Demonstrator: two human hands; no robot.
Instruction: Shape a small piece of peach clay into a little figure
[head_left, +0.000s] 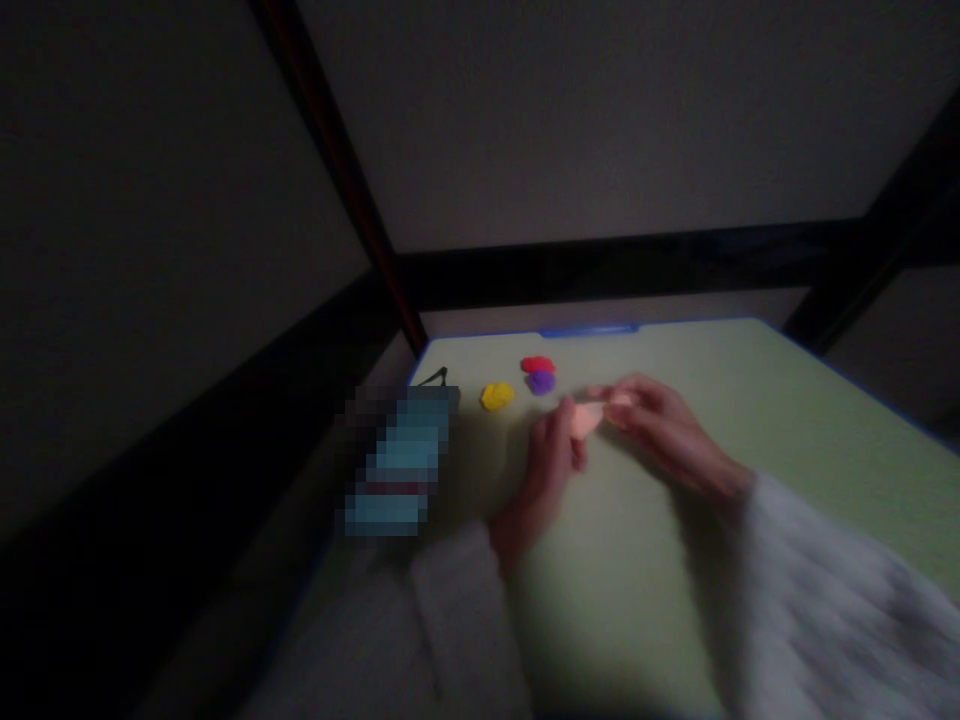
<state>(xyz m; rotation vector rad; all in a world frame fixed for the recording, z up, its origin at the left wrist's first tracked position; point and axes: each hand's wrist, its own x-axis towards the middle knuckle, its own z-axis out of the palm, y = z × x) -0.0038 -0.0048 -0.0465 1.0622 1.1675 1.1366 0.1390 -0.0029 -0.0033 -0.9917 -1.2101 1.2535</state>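
Both hands meet over a pale green mat (pixel 750 420) with a blue edge. My left hand (pixel 541 480) and my right hand (pixel 667 430) pinch a small pale pink piece (pixel 589 418) between their fingertips; its material is too blurred to name. Just beyond the hands lie a yellow lump (pixel 496 396), a red lump (pixel 537 365) and a purple lump (pixel 541 381), the red and purple touching. Both wrists wear white fuzzy sleeves.
A blurred-out teal object (pixel 401 460) lies at the mat's left edge, with a small black item (pixel 433 378) behind it. Dark frame bars (pixel 600 265) run behind the mat and up the left. The room is dim.
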